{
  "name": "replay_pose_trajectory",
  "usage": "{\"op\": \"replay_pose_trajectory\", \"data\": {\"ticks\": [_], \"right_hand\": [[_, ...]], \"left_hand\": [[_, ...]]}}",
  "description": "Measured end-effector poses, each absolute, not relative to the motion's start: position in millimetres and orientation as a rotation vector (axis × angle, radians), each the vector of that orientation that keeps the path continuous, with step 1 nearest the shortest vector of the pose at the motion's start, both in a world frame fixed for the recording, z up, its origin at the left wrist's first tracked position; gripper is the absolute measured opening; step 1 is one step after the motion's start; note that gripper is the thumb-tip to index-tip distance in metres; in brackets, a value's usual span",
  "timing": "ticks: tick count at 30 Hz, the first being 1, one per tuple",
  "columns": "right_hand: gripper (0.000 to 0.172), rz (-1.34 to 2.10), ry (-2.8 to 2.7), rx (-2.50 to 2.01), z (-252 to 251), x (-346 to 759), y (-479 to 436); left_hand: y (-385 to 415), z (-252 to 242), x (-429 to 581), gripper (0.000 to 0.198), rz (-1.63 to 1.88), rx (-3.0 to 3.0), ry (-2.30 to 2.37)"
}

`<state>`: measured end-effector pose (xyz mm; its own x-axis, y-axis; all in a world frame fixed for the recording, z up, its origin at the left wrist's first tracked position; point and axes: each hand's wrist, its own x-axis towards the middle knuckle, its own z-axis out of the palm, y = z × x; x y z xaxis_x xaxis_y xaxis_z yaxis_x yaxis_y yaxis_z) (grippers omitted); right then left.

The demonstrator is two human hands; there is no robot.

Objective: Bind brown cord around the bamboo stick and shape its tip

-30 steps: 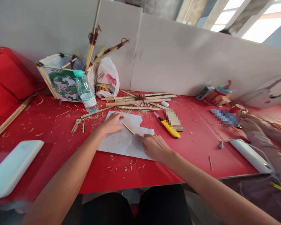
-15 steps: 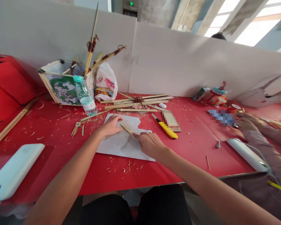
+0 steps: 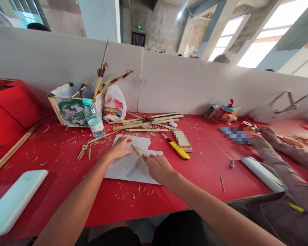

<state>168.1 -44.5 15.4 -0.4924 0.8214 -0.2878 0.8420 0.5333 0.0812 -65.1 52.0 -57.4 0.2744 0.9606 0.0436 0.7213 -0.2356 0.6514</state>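
A white sheet of paper with a torn-looking upper right edge lies on the red table. My left hand rests on its upper left part, thumb apart from the fingers and nothing visible in its grip. From the right, my right hand closes around a thin, pointed bamboo stick. The stick's tip points up and left over the paper, close to my left thumb. Just right of the paper lies a yellow utility knife, partly beside a blurred-out tan card.
Behind the paper are bamboo strips and shavings. A water bottle stands by a painted box holding sticks. White power banks lie left and right. A co-worker's hands are at the far right. A white partition backs the table.
My view has tilted up, showing more of the room over the partition. My hands, the stick and the paper keep nearly the same positions relative to each other.
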Motion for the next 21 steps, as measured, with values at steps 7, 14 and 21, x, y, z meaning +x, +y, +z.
{"op": "replay_pose_trajectory", "data": {"ticks": [7,14,21], "right_hand": [[0.064,-0.097,2.464,1.415,8,187,-65],[0.063,-0.126,2.501,1.394,8,165,-51],[0.066,-0.157,2.504,1.389,8,170,-60]], "left_hand": [[54,-60,-65,0.046,0.604,2.020,1.508],[52,-57,-64,0.047,0.605,2.020,1.515],[54,-62,-65,0.047,0.618,2.007,1.511]]}}
